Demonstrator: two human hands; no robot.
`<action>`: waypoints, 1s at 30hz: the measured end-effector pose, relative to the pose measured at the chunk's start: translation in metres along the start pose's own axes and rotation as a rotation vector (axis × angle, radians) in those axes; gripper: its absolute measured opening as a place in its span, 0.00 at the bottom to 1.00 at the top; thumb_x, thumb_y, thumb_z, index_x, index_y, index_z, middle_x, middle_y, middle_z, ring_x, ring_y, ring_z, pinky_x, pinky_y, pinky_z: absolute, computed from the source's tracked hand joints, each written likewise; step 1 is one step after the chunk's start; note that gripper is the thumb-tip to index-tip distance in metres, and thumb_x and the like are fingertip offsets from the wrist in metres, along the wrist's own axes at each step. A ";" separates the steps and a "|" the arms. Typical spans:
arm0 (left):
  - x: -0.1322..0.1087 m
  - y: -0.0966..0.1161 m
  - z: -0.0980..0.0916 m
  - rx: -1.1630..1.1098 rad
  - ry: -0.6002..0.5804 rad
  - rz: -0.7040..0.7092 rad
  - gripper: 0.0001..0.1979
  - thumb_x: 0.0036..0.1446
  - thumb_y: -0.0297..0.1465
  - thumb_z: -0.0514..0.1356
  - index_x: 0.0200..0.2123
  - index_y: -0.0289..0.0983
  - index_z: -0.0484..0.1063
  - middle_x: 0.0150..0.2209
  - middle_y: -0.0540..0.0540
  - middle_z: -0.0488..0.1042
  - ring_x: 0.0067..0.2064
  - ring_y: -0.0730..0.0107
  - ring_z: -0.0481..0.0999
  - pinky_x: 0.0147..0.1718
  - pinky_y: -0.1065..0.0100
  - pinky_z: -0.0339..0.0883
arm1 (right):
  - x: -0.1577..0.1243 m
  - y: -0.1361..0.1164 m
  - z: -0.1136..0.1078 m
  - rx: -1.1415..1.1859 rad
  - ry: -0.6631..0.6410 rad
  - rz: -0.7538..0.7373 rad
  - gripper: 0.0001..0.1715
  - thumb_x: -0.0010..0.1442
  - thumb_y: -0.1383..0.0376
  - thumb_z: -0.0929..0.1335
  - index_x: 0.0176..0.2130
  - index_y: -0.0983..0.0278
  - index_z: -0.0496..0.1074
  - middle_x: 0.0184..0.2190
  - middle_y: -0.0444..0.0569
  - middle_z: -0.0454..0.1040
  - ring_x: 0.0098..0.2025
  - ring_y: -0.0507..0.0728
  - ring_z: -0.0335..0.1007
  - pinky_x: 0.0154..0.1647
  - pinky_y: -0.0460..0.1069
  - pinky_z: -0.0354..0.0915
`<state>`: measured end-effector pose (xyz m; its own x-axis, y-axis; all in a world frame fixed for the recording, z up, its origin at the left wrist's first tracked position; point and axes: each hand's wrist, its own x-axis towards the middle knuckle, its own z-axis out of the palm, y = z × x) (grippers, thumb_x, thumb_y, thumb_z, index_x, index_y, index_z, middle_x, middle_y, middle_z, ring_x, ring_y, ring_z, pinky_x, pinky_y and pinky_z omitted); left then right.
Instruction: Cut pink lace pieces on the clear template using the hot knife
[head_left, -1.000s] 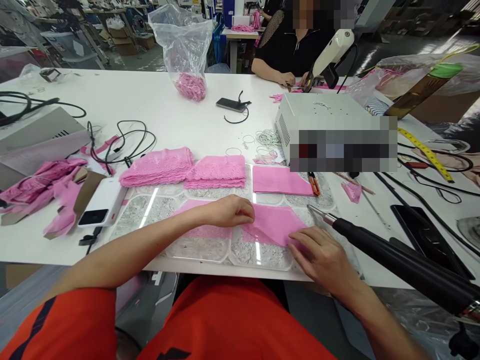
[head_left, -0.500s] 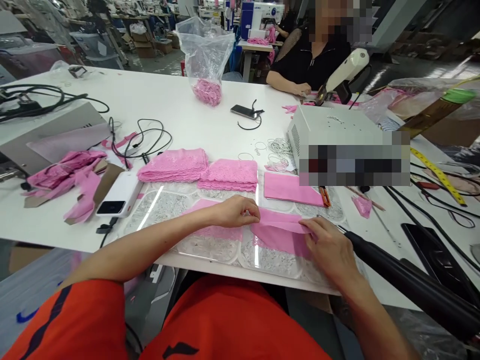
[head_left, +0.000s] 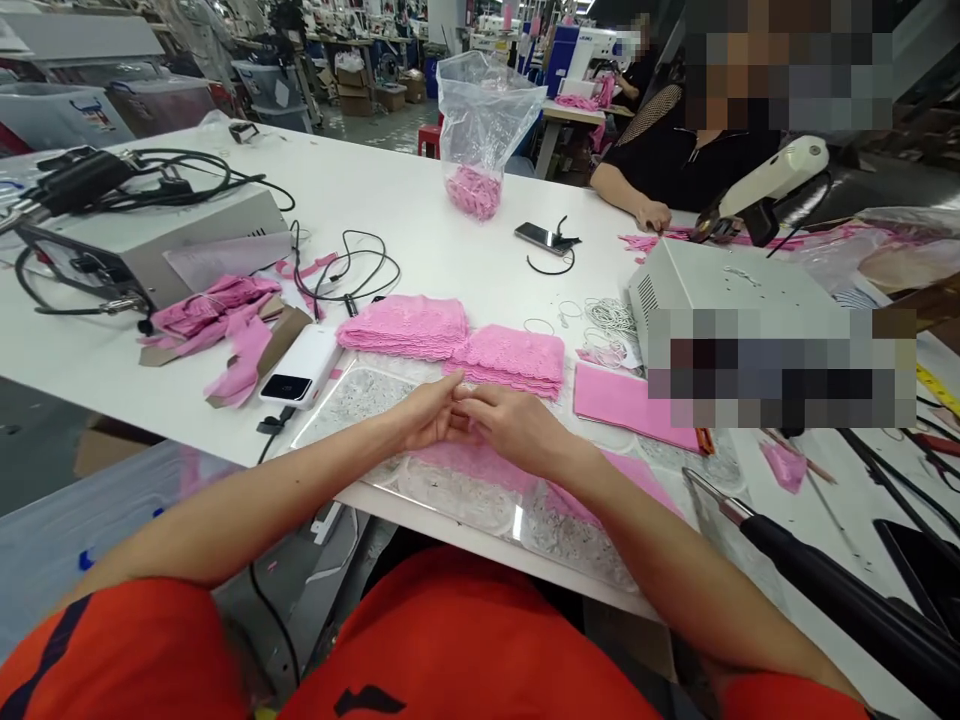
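My left hand (head_left: 435, 412) and my right hand (head_left: 514, 420) meet at their fingertips above the clear mat. The left hand's fingers are curled with the thumb raised; the right hand's fingers are drawn together against them. Whatever is between them is too small or hidden to name. Under the hands lies a thin pink fabric piece (head_left: 480, 468). Another pink fabric piece (head_left: 645, 482) lies flat, partly covered by my right forearm. Just behind are two stacks of pink lace fabric, a left stack (head_left: 409, 325) and a right stack (head_left: 514, 358).
A flat pink stack (head_left: 630, 402) stands right of the lace, by a grey box machine (head_left: 720, 275). A black-handled tool (head_left: 817, 580) points in from the right. A white power bank (head_left: 300, 368) and pink scraps (head_left: 217, 310) lie left. A co-worker's hand (head_left: 652, 215) rests across the table.
My right hand has let go of the pink fabric's fold and moved left to my left hand. That fabric now lies flat. The view has turned left.
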<state>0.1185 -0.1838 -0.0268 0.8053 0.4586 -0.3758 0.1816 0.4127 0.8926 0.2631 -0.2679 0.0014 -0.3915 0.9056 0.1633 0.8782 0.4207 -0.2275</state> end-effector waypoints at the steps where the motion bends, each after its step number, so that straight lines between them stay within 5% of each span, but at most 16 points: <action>1: -0.005 0.001 -0.004 -0.067 0.041 -0.048 0.31 0.65 0.55 0.45 0.33 0.32 0.72 0.27 0.42 0.77 0.30 0.66 0.80 0.35 0.63 0.77 | 0.005 -0.002 0.002 0.076 0.017 -0.061 0.16 0.62 0.72 0.62 0.45 0.63 0.74 0.46 0.52 0.77 0.45 0.55 0.73 0.42 0.49 0.69; 5: -0.016 0.005 -0.010 -0.118 0.202 -0.196 0.29 0.61 0.55 0.52 0.32 0.33 0.70 0.27 0.42 0.77 0.30 0.65 0.80 0.32 0.65 0.77 | 0.000 0.005 -0.001 0.295 0.105 -0.060 0.19 0.60 0.69 0.66 0.51 0.62 0.72 0.53 0.53 0.74 0.52 0.56 0.72 0.50 0.52 0.70; 10: -0.015 0.003 -0.006 0.214 0.257 -0.157 0.16 0.53 0.40 0.66 0.28 0.33 0.68 0.23 0.45 0.76 0.25 0.69 0.78 0.23 0.73 0.72 | -0.036 0.035 -0.010 0.237 0.051 0.406 0.10 0.61 0.67 0.65 0.40 0.63 0.76 0.36 0.48 0.78 0.34 0.53 0.73 0.36 0.49 0.68; 13: -0.014 -0.003 -0.005 0.316 0.245 -0.089 0.11 0.53 0.32 0.64 0.25 0.34 0.67 0.21 0.47 0.75 0.22 0.73 0.76 0.22 0.74 0.71 | -0.053 0.044 -0.006 0.123 -0.042 0.578 0.08 0.60 0.65 0.66 0.37 0.63 0.74 0.35 0.48 0.77 0.34 0.54 0.72 0.34 0.48 0.63; 19: -0.021 -0.008 -0.006 0.632 0.265 0.122 0.01 0.52 0.25 0.60 0.29 0.34 0.72 0.26 0.49 0.74 0.27 0.72 0.74 0.29 0.71 0.70 | -0.056 0.044 0.005 0.107 -0.098 0.588 0.08 0.60 0.68 0.63 0.32 0.64 0.72 0.33 0.47 0.76 0.32 0.52 0.68 0.31 0.46 0.57; 24: -0.012 -0.001 -0.008 1.201 0.122 0.403 0.14 0.54 0.24 0.60 0.45 0.36 0.77 0.43 0.43 0.72 0.41 0.66 0.74 0.42 0.65 0.68 | -0.052 0.046 0.005 0.105 -0.100 0.573 0.08 0.60 0.68 0.63 0.32 0.63 0.72 0.33 0.47 0.77 0.32 0.52 0.67 0.32 0.47 0.56; 30: -0.008 0.003 -0.013 1.323 -0.013 0.450 0.08 0.56 0.22 0.57 0.31 0.35 0.76 0.39 0.45 0.71 0.35 0.71 0.72 0.38 0.69 0.66 | -0.049 0.043 0.001 0.098 -0.095 0.577 0.09 0.60 0.69 0.63 0.33 0.63 0.72 0.34 0.48 0.77 0.34 0.53 0.68 0.32 0.47 0.57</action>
<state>0.1053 -0.1761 -0.0244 0.9401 0.3409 -0.0017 0.2945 -0.8096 0.5077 0.3194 -0.2941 -0.0167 0.1154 0.9884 -0.0988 0.9287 -0.1426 -0.3422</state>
